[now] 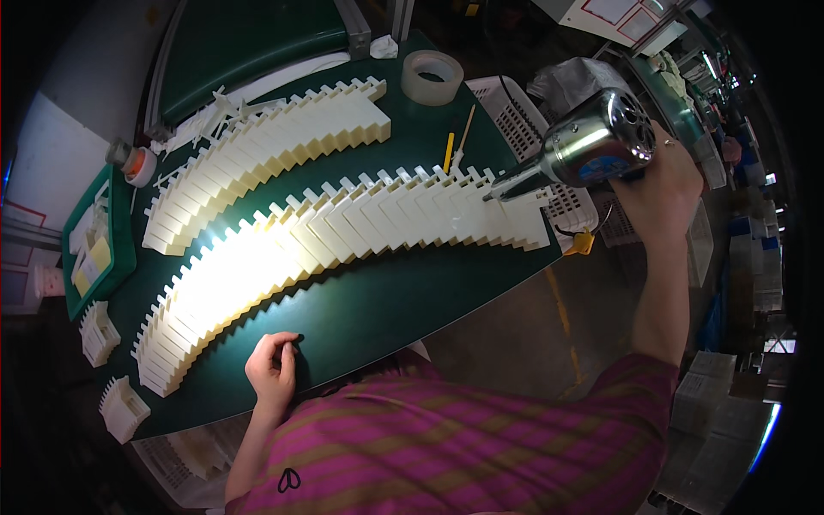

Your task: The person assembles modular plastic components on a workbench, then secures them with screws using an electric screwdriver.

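My right hand (pixel 665 184), raised at the right, grips a chrome hot-air gun (pixel 592 142). Its narrow dark nozzle points left and down, close above the right end of a long curved row of cream plastic parts (pixel 360 219). The parts overlap in steps across the green table (pixel 378 296), and bright light washes out the row's left half. My left hand (pixel 273 367) is at the table's near side, below the row and apart from it. Its fingers are curled closed, with nothing visible in them. A second, shorter row of cream parts (pixel 266 154) lies behind the first.
Two separate cream parts lie at the left corner, one a cream block (pixel 124 409). A green tray (pixel 99 245) stands behind them. At the back are a tape roll (pixel 432 77) and a yellow stick (pixel 449 152). White perforated baskets (pixel 506 116) stand off the table's right edge.
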### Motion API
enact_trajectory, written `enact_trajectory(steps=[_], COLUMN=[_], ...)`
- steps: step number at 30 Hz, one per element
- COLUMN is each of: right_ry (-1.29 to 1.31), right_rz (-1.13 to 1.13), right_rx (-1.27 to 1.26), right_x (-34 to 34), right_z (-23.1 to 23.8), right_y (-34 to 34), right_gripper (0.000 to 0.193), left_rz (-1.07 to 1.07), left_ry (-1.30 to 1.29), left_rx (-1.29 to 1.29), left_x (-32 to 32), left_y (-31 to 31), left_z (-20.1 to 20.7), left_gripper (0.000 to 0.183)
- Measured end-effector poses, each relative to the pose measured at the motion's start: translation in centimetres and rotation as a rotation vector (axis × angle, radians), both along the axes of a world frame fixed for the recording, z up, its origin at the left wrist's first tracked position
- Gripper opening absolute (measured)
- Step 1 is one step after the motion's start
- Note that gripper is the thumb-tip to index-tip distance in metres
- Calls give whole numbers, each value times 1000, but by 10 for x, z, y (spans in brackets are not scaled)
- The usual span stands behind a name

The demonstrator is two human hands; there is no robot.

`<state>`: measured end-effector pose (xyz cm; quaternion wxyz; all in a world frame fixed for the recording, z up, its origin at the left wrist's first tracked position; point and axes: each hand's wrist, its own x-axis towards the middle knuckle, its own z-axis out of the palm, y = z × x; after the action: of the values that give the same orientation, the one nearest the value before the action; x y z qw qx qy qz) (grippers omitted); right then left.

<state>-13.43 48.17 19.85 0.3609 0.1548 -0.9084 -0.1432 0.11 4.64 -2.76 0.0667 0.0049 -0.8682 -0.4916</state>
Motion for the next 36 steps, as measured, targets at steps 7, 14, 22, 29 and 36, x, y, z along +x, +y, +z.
enact_trajectory(steps=[7, 14, 22, 29, 36], right_ry=[97, -9, 77, 74, 52], right_rz=[55, -54, -43, -65, -136], right_rx=[23, -12, 10, 45, 26], right_x=[2, 8, 12, 18, 19], right_z=[4, -1, 0, -2, -5], right_y=[13, 16, 34, 42, 46], right_gripper=[61, 72, 70, 73, 72], left_rz=[2, 2, -9, -10, -18], left_ry=[16, 11, 40, 18, 19], left_rx=[5, 5, -21, -20, -22], left_x=[0, 0, 0, 0, -1], left_y=[2, 1, 0, 0, 1], left_z=[2, -2, -2, -3, 1], left_gripper=[11, 11, 11, 11, 11])
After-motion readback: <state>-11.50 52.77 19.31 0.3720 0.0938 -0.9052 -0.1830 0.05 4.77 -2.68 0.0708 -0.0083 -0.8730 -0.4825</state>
